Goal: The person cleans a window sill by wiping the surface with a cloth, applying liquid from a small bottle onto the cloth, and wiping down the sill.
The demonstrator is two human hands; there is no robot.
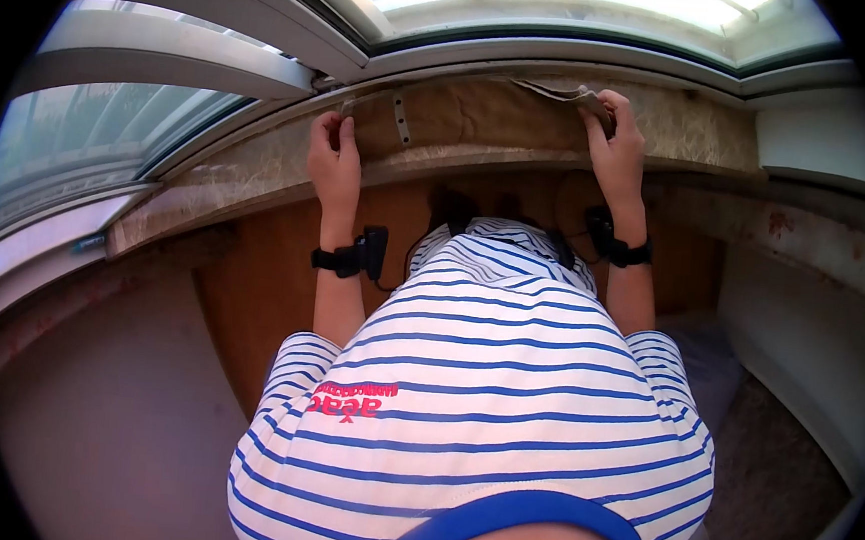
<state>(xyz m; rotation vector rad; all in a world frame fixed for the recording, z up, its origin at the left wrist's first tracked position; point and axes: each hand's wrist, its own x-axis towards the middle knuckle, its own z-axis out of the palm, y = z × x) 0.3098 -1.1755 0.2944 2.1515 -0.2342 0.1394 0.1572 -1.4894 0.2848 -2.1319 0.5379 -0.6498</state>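
At the windowsill [698, 128], you lean forward in a blue-and-white striped shirt [505, 380], both arms reaching to a long piece of brown cloth [499, 114] laid lengthwise on that sill. Your right hand [620, 158] grips the gathered right end of the cloth between thumb and fingers, just above the windowsill's surface, with a pale edge of fabric running up to it. Your left hand [335, 171] is at the other end, over the windowsill's near side, fingers curled in toward the thumb; whether they pinch the cloth cannot be told from here. Near that end, a pale strip with dark dots [401, 117] (a fastener tape, perhaps) lies across the cloth. Beyond the windowsill stands the window frame [608, 56]; on your side of it, black wrist straps [338, 260] circle both your forearms. The step in hand looks like straightening the cloth end to end; the next move would call for a sure pinch at the left and an even, gentle pull along the windowsill.
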